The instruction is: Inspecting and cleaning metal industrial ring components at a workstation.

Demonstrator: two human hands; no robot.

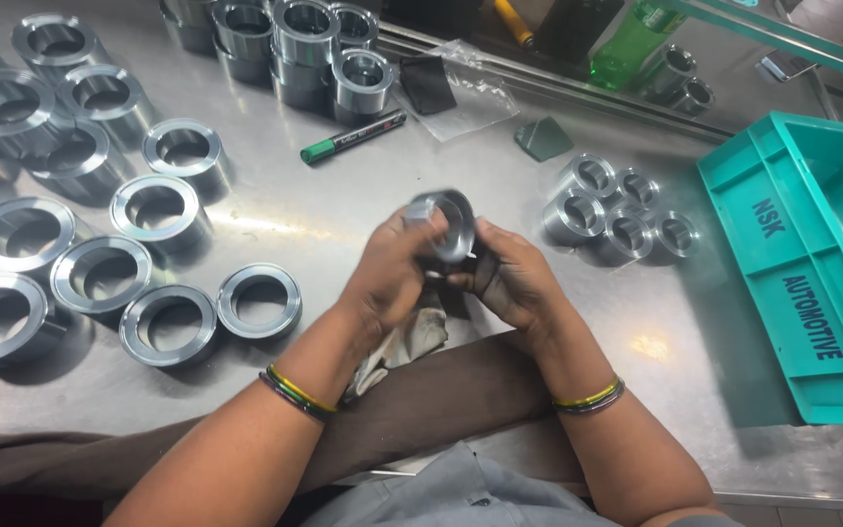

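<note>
Both hands meet above the middle of the tabletop (343,195), the left hand (392,278) and right hand (514,283) sharing one ring (446,224). A cloth (407,342) lies beneath them. Large rings (100,273) spread across the left side, stacked rings (304,44) stand behind, with a marker (353,136) before them. Small rings (622,210) cluster right of the hands; a crate (782,293) sits at the far right.

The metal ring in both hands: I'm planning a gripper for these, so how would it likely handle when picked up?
The metal ring, thick-walled and machined, is probably stiff and heavy for its size. Its polished, shiny surface looks slippery; both the left hand and right hand grip it. Set on its curved side, it would likely roll.
</note>
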